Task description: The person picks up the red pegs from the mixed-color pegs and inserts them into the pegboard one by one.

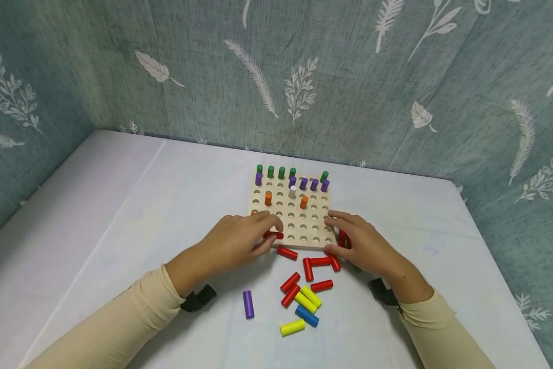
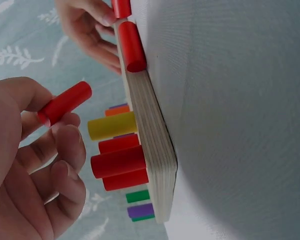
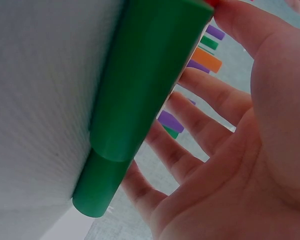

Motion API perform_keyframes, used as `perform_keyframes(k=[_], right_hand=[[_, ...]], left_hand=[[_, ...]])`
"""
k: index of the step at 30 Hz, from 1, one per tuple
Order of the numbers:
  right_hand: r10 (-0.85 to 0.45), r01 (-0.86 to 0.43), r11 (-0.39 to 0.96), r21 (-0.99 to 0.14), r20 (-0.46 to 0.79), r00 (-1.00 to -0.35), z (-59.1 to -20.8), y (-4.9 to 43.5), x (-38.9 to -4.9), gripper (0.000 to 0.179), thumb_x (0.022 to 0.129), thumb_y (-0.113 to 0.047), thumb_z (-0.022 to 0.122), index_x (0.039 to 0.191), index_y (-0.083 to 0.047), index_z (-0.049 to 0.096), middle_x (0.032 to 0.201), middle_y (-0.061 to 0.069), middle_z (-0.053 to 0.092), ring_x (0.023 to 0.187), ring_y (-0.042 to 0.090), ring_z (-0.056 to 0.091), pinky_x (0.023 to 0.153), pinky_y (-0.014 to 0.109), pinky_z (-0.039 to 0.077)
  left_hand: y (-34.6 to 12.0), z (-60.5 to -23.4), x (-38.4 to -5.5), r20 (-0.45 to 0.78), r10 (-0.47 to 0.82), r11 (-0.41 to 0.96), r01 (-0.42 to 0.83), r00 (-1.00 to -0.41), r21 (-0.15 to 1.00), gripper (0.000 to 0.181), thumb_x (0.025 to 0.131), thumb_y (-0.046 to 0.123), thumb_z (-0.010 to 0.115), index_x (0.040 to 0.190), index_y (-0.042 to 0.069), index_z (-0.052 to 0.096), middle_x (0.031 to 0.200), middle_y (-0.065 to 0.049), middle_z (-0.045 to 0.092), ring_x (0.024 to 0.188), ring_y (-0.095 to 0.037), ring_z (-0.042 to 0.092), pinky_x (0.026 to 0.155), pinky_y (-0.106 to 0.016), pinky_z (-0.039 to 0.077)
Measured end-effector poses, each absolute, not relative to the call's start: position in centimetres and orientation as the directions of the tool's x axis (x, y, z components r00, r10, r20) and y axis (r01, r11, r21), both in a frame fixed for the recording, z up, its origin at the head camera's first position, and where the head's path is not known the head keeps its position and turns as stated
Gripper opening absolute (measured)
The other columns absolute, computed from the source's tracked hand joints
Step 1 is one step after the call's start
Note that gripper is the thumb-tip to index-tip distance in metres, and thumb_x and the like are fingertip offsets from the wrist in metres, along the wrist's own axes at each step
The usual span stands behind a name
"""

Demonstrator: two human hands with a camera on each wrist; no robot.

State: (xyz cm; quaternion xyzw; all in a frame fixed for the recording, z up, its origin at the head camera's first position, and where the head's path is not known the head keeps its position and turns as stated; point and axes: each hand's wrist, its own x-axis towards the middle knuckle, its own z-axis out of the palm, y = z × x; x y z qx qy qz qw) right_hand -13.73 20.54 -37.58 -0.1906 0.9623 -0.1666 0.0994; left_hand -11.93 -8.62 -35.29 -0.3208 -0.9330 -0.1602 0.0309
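My left hand (image 1: pixel 232 238) pinches a red peg (image 2: pixel 65 104) between thumb and finger, tilted above the near left part of a wooden pegboard (image 1: pixel 304 247). In the left wrist view, a yellow peg (image 2: pixel 111 126) and several red pegs (image 2: pixel 118 161) stand in the board close by; the hand mostly hides these from the head view. My right hand (image 1: pixel 366 246) rests at the board's right edge, its fingers spread and loosely bent. Green pegs (image 3: pixel 145 75) lie beneath that hand. Green (image 1: pixel 282 173), purple (image 1: pixel 314 185), orange (image 1: pixel 268 199) and white (image 1: pixel 292 191) pegs stand farther back.
On the white-covered table (image 1: pixel 165 205), loose red pegs (image 1: pixel 290 282) lie before the board, with yellow pegs (image 1: pixel 292 327), a blue peg (image 1: pixel 307 315) and a purple peg (image 1: pixel 248 304). A patterned green cloth (image 1: pixel 331 82) hangs behind the table.
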Motion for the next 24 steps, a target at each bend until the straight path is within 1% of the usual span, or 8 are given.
perform_keyframes(k=[3, 7, 12, 16, 20, 24], right_hand=[[-0.395, -0.329, 0.874, -0.358, -0.127, -0.910, -37.60, 20.48, -13.78, 0.073, 0.087, -0.038, 0.078, 0.150, -0.019, 0.047, 0.159, 0.007, 0.038, 0.145, 0.037, 0.036, 0.108, 0.060, 0.042], [-0.390, -0.327, 0.873, -0.363, -0.116, -0.913, -37.59, 20.35, -13.93, 0.072, 0.086, -0.037, 0.078, 0.149, -0.018, 0.048, 0.159, 0.007, 0.038, 0.145, 0.037, 0.036, 0.108, 0.060, 0.042], [-0.394, -0.328, 0.871, -0.367, -0.120, -0.911, -37.64, 20.41, -13.93, 0.072, 0.087, -0.037, 0.078, 0.149, -0.018, 0.048, 0.159, 0.007, 0.038, 0.145, 0.037, 0.036, 0.107, 0.059, 0.043], [-0.389, -0.328, 0.873, -0.361, -0.110, -0.915, -37.58, 20.74, -13.86, 0.072, 0.086, -0.037, 0.078, 0.149, -0.019, 0.048, 0.159, 0.007, 0.038, 0.145, 0.037, 0.036, 0.107, 0.060, 0.043], [-0.400, -0.340, 0.870, -0.358, -0.106, -0.911, -37.68, 20.84, -13.76, 0.071, 0.087, -0.038, 0.077, 0.149, -0.018, 0.048, 0.159, 0.007, 0.039, 0.145, 0.037, 0.037, 0.108, 0.060, 0.042], [-0.403, -0.347, 0.870, -0.350, -0.101, -0.910, -37.86, 20.76, -13.77, 0.071, 0.087, -0.039, 0.077, 0.149, -0.018, 0.049, 0.158, 0.007, 0.040, 0.144, 0.037, 0.038, 0.109, 0.061, 0.041]], left_hand=[[-8.73, -35.51, -12.28, 0.188, 0.580, 0.745, 0.610, -0.792, 0.272, 0.022, 0.094, 0.031, 0.069, 0.113, 0.022, 0.064, 0.111, 0.001, 0.071, 0.056, -0.006, 0.048, 0.051, -0.020, 0.038], [-8.97, -35.71, -12.78, 0.254, 0.568, 0.745, 0.620, -0.783, 0.245, 0.023, 0.092, 0.030, 0.073, 0.112, 0.021, 0.065, 0.106, 0.003, 0.072, 0.057, -0.005, 0.049, 0.051, -0.019, 0.039], [-9.02, -35.72, -12.84, 0.301, 0.551, 0.746, 0.621, -0.778, 0.240, 0.018, 0.090, 0.024, 0.074, 0.105, 0.019, 0.067, 0.100, 0.004, 0.073, 0.057, -0.005, 0.052, 0.051, -0.020, 0.042], [-8.72, -35.68, -12.77, 0.315, 0.529, 0.747, 0.609, -0.788, 0.267, 0.014, 0.090, 0.023, 0.074, 0.102, 0.018, 0.068, 0.096, 0.006, 0.074, 0.065, -0.005, 0.058, 0.055, -0.020, 0.045], [-8.61, -35.83, -12.63, 0.329, 0.491, 0.758, 0.582, -0.806, 0.295, 0.011, 0.091, 0.023, 0.072, 0.101, 0.019, 0.068, 0.090, 0.007, 0.072, 0.066, -0.005, 0.058, 0.055, -0.020, 0.044], [-8.59, -35.64, -12.82, 0.366, 0.472, 0.758, 0.581, -0.802, 0.296, 0.010, 0.092, 0.022, 0.072, 0.101, 0.018, 0.068, 0.089, 0.006, 0.072, 0.063, -0.004, 0.055, 0.052, -0.020, 0.041]])
